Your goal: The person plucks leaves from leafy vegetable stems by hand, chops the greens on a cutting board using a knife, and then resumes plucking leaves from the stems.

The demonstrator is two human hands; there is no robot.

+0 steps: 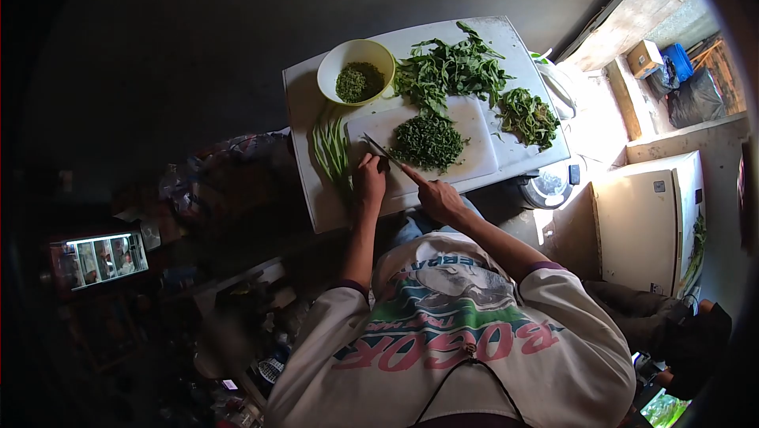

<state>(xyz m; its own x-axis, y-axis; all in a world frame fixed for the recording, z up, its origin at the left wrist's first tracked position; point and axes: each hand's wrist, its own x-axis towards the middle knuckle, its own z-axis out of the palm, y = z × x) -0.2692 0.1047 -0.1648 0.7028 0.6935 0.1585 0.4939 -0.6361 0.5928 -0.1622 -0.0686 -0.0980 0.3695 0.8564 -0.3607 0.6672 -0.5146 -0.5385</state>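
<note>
My right hand (440,200) is wrapped round the handle of a knife (383,150), whose blade points up and left over the white cutting board (482,147). Near the blade, at the board's lower left, my left hand (370,179) has its fingers bent together; what they hold, if anything, is too dark to make out. A pile of chopped greens (428,142) lies on the board, right of the blade. Long green stalks (330,147) lie left of the board. Behind it stands a pale yellow bowl (356,50) with chopped greens inside.
Leafy greens (455,68) are heaped at the back of the white table (304,104), with a smaller heap (528,118) at the right. A round-lidded container (549,187) stands beyond the table's right edge, and a white fridge (644,218) farther right.
</note>
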